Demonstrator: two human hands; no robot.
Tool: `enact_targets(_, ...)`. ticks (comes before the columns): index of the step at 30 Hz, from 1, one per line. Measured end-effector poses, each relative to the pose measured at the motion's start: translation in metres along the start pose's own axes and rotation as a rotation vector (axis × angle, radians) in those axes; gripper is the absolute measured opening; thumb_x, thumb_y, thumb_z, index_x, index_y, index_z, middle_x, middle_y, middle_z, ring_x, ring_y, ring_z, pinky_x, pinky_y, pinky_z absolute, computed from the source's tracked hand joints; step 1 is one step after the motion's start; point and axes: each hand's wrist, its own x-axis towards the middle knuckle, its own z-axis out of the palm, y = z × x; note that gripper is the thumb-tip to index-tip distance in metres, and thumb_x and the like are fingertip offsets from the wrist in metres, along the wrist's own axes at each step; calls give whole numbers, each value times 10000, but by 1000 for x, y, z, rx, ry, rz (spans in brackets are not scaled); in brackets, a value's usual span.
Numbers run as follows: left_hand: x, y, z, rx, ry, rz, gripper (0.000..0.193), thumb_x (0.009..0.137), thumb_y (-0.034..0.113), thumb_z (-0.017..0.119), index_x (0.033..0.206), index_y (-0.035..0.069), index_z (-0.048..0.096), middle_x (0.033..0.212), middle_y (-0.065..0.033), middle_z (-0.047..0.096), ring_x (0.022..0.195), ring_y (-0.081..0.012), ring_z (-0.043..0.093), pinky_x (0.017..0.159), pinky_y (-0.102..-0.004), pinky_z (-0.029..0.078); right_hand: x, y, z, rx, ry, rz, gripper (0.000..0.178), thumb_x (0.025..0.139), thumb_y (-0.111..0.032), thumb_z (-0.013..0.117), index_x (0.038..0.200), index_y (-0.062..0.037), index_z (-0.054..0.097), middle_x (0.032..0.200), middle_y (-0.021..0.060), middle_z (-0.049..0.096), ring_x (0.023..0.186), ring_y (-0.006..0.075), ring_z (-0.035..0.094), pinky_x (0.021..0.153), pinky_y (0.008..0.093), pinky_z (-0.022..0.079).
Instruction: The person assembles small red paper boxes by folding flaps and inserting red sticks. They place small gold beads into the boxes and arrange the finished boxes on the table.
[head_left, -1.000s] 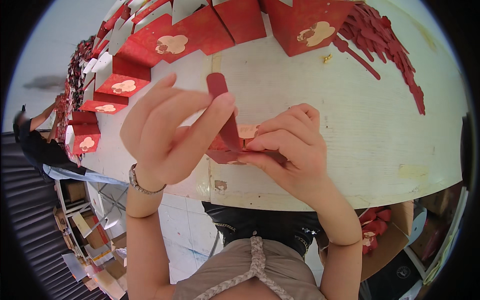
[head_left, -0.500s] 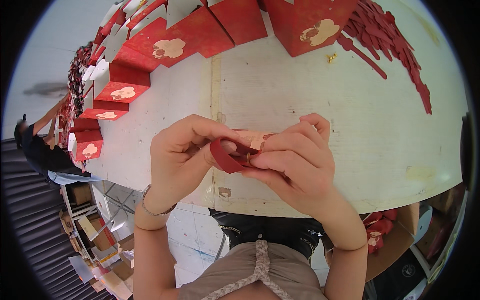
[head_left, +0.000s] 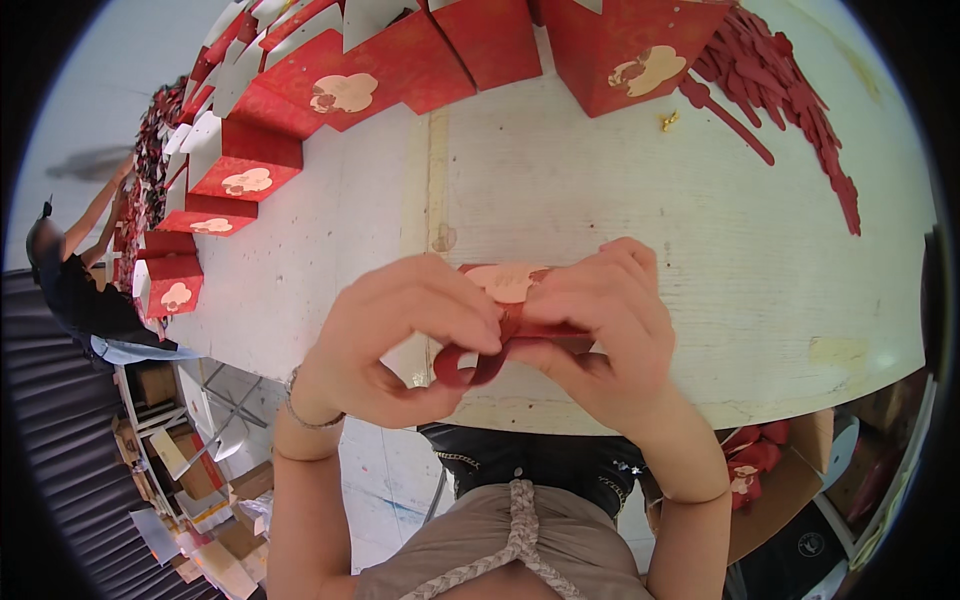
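Observation:
Close to the table's front edge, both hands work on a small red box with a peach-coloured printed patch on it. A red strap curls into a loop at its near side. My left hand is closed on the strap, thumb below the loop and fingertips above it. My right hand closes round the right side of the red box, its thumb along the lower edge. Much of the box is hidden by the fingers.
Open red boxes line the back left of the white table. Flat red straps lie piled back right, near small gold fasteners. A cardboard box holds red pieces at lower right. Another person stands far left.
My left hand has turned over, its fingers coming down onto the strap. The strap loop has moved nearer to me and curled tighter. A gold fastener seen by my right fingers is now hidden.

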Motion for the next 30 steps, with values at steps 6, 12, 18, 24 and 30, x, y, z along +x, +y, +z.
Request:
enact_targets(6,-6,-4,7,19,61,-28,304,583,-110,635,859,15,655,904,-110,611,821,-212,613,714,-298,507,4,-1,-4,4,-89,-85,233,609,-175,779,777,-95,639,928,-3,666,740,147,560,716,309,337)
enact_targets(12,1,1,8,216,27,34,383,553,-93,690,918,20,683,989,-112,587,891,-206,600,746,-299,501,1,1,-4,-10,-74,-155,230,605,-151,769,777,-74,637,889,22,651,717,169,561,690,311,347)
enact_targets(18,-3,1,10,249,85,69,329,542,-106,728,837,21,655,968,-105,580,872,-189,605,750,-286,533,3,0,-5,-14,-79,-137,260,586,-141,784,792,-78,637,896,11,655,709,169,541,692,312,353)
enact_targets(24,-8,-1,12,190,101,-18,309,562,-107,717,838,12,645,980,-97,578,871,-184,607,706,-276,536,0,0,-3,36,-93,-72,283,581,-119,803,794,-100,618,937,1,676,699,172,521,696,297,363)
enact_targets(30,-14,-4,16,137,151,-40,314,596,-87,717,886,9,647,1010,-74,573,867,-155,596,618,-237,517,0,-6,-2,170,-144,87,283,602,-70,814,784,-118,602,893,-11,673,706,172,520,715,293,376)
